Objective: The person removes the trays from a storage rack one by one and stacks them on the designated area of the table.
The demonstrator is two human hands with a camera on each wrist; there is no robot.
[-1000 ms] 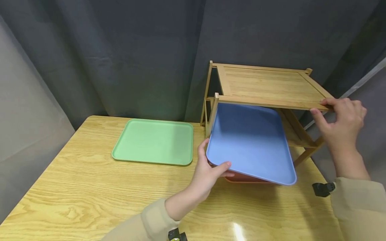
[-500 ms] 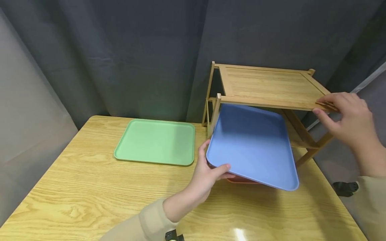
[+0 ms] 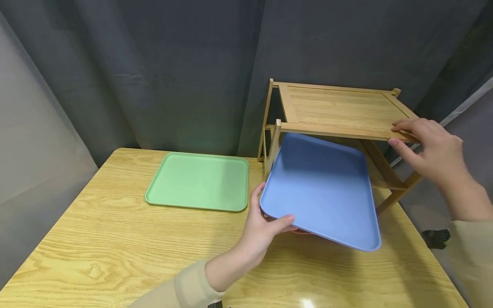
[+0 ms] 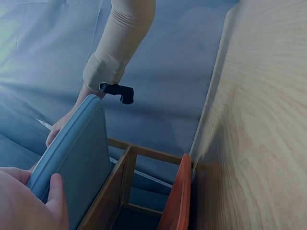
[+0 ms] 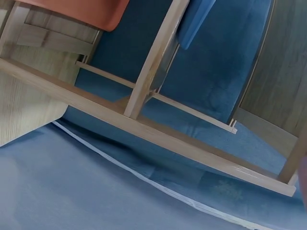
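Nearest the camera, the wooden table (image 3: 115,248) is seen, with both beige sleeves reaching over its front edge. The left hand (image 3: 265,224) is closed on the near left corner of the blue tray (image 3: 323,188): the thumb is laid over the rim and the fingers are curled beneath it, which the left wrist view confirms, the blue tray (image 4: 72,163) being pinched there at its edge. The tray is held tilted, its near edge out over the table and its far edge under the top board of the wooden rack (image 3: 343,113), inside the frame. Just beneath the near edge a sliver of an orange tray (image 3: 302,231) is seen; in the left wrist view the orange tray (image 4: 178,201) lies lower in the rack, apart from the blue one.

Farther back and to the right, the right hand (image 3: 427,149) is set on the front right corner of the rack's top board, with the fingers laid over the board and the thumb below its edge, so that the rack appears to be steadied.

To the left, well apart from the rack, a green tray (image 3: 198,182) lies flat on the table.

As a judgement, the work is partly done: one tray is out on the table, the blue one is halfway between rack and table, and the orange one is left in the rack.
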